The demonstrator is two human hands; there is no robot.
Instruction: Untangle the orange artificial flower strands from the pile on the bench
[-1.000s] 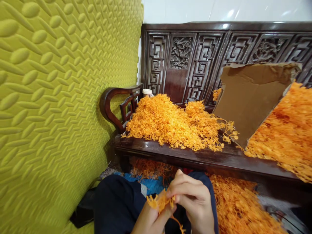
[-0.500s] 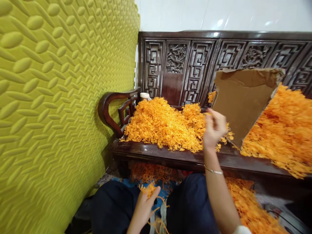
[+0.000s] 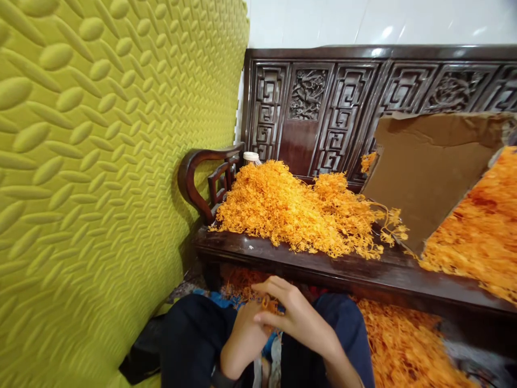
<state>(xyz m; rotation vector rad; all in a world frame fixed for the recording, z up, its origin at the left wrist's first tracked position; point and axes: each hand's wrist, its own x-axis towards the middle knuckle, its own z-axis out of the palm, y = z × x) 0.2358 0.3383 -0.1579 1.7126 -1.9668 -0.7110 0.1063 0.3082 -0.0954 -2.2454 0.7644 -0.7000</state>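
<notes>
My left hand (image 3: 246,335) is low in front, between my knees, its fingers mostly hidden behind my right hand. My right hand (image 3: 297,313) reaches over it, thumb and fingers bent around a small orange stringy piece (image 3: 267,305) between the two hands. It looks as if both hands are closed on this piece, though the fingertips are partly covered. Beyond them, on a dark wooden bench (image 3: 258,249), lies a heap of orange, curly, stringy pieces (image 3: 278,207). A long-stemmed one (image 3: 390,218) sticks out at the heap's right end.
A torn cardboard sheet (image 3: 428,172) leans upright on the bench, with a larger orange heap (image 3: 476,231) to its right. More orange strands (image 3: 404,345) lie below the bench. A white-lidded jar (image 3: 251,157) stands by the armrest (image 3: 188,178). A yellow-green padded wall (image 3: 100,188) borders the left.
My right hand has come down from the heap's right end to my left hand. A long-stemmed orange piece now shows where it was. The view has shifted slightly left.
</notes>
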